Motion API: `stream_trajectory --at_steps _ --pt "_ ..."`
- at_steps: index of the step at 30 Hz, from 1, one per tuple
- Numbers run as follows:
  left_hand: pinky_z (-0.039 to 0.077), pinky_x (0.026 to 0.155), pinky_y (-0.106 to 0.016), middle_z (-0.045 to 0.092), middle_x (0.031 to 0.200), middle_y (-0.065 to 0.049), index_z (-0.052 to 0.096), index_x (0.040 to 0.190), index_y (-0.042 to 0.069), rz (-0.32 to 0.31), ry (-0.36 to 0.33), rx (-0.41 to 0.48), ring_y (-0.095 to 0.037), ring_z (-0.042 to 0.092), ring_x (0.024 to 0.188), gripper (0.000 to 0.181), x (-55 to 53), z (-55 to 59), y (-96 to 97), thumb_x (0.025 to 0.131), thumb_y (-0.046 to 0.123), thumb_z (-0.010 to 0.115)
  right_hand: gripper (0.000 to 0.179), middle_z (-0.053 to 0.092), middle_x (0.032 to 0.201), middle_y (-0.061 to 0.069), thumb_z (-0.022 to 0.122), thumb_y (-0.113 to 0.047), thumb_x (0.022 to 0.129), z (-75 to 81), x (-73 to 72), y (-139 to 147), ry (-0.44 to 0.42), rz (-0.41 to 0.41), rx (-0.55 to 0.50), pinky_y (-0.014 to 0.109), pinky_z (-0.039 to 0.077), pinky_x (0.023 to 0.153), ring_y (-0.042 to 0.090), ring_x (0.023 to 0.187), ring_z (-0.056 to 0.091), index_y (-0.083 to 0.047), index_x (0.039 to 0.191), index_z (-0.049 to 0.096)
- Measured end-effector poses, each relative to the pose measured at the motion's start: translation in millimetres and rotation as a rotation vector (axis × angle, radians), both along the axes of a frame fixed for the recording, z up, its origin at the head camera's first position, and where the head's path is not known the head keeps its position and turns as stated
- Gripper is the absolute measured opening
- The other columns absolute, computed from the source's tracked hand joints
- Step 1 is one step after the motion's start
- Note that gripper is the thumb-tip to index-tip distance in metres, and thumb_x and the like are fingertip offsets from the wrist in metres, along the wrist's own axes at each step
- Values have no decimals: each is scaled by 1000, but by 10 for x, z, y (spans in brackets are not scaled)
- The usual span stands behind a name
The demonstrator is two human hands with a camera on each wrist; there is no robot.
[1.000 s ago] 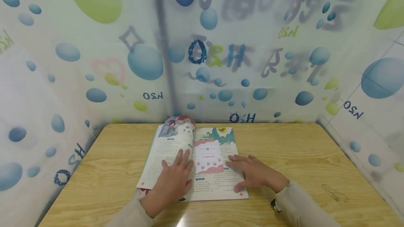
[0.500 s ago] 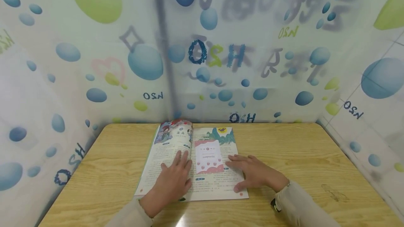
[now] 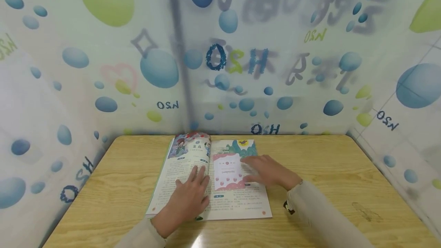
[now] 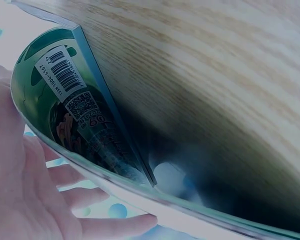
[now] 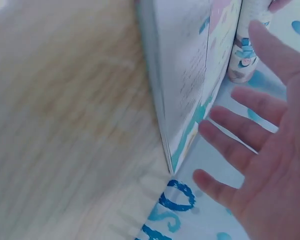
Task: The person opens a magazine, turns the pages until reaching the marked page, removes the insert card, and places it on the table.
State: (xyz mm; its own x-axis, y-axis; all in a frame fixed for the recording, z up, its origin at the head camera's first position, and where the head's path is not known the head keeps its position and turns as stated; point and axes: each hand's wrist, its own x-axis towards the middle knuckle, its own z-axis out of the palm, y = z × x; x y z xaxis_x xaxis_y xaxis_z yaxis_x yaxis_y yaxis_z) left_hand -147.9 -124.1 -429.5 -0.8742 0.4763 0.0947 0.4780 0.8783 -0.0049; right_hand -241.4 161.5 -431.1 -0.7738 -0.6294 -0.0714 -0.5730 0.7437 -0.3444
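Observation:
A magazine [image 3: 241, 204] lies open on the table, its left pages bulging up beside the fold. On its right page is a small pink-and-white strawberry card [image 3: 227, 171]. My left hand [image 3: 187, 196] rests with straight fingers on the left page by the fold. In the left wrist view the magazine's green back cover, with a barcode label [image 4: 62, 72], curves beside the left hand [image 4: 30, 185]. My right hand [image 3: 268, 171] is over the right page, fingertips and thumb right at the card's right edge. The right wrist view shows the right hand's [image 5: 270, 145] fingers spread, gripping nothing.
The wooden table [image 3: 327, 163] extends to both sides of the magazine. Behind it hangs a pale curtain [image 3: 293, 49] printed with blue and green drops. A dark mark [image 3: 366, 211] shows on the tabletop at the right.
My right hand has moved up and left from the right page's outer edge to the card. The raised left pages have settled flatter to the left. My left hand stays nearly still.

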Motion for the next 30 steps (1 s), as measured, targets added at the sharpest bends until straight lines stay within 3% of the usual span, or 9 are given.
stream_trajectory --at_steps 6,11,19,30 --pt "47 75 -75 40 152 -20 56 135 1 1 -16 0 -44 39 138 55 -7 -3 -16 92 34 65 60 51 148 3 63 -44 96 -5 -184 -270 1 -84 -44 50 32 114 25 139 44 -16 147 50" --pt "48 75 -74 41 152 -21 56 134 1 -8 -14 -7 -44 39 138 54 -12 6 -23 92 34 64 59 48 150 2 65 -43 95 -7 -264 -466 -34 -102 -37 50 29 116 25 141 40 -17 146 51" --pt "48 77 -74 38 154 -20 54 137 2 -7 -43 -16 -43 37 139 56 -38 0 -22 93 35 62 72 44 154 2 73 -47 88 -31 -296 -595 -118 -106 11 50 28 116 26 143 36 -20 149 47" --pt "47 79 -74 37 155 -20 53 138 2 4 -72 -24 -43 36 140 57 -42 14 -13 94 36 61 73 42 154 6 76 -45 85 -104 -314 -607 -82 -108 22 53 25 117 29 144 35 -20 148 49"
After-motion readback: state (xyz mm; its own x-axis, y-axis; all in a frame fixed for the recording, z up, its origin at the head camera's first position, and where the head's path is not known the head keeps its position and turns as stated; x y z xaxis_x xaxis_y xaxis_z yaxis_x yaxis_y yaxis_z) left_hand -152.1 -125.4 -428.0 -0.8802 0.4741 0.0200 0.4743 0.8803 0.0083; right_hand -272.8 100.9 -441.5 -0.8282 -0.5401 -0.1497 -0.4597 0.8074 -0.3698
